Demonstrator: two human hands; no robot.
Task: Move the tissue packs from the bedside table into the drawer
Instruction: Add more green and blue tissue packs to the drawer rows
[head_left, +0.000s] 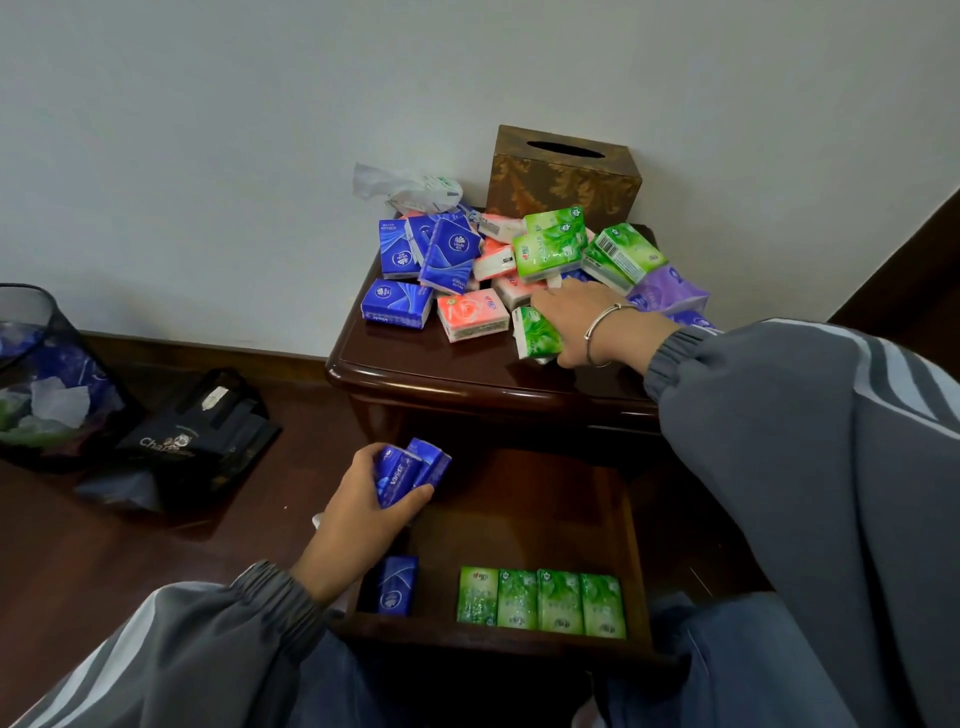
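From the head camera, the bedside table (415, 374) carries a loose heap of tissue packs against the wall, sorted only roughly by colour: blue tissue packs (415, 260) to the left, pink tissue packs (472, 314) in the middle, green tissue packs (571, 244) and a purple tissue pack (670, 293) to the right, with a wooden tissue box (563, 179) and a crumpled plastic wrapper (400, 187) behind.

Below, the open drawer (519, 509) already holds a row of four green packs (543, 603) standing side by side along its near wall and one blue pack (397, 584) at the near left corner, which suggests sorting by colour.

The left hand (363, 514) hovers over the drawer's left side, fingers clamped around two blue packs (410, 470) held together, probably to set them by the blue one below.

The right hand (576, 325), a bracelet on its wrist, reaches across the tabletop, fingers curled over a green pack (535, 332) at the heap's front edge; whether the grip is fully closed I cannot tell.

A mesh wastebasket (47, 374) and a black bag (202, 436) sit on the floor to the left.
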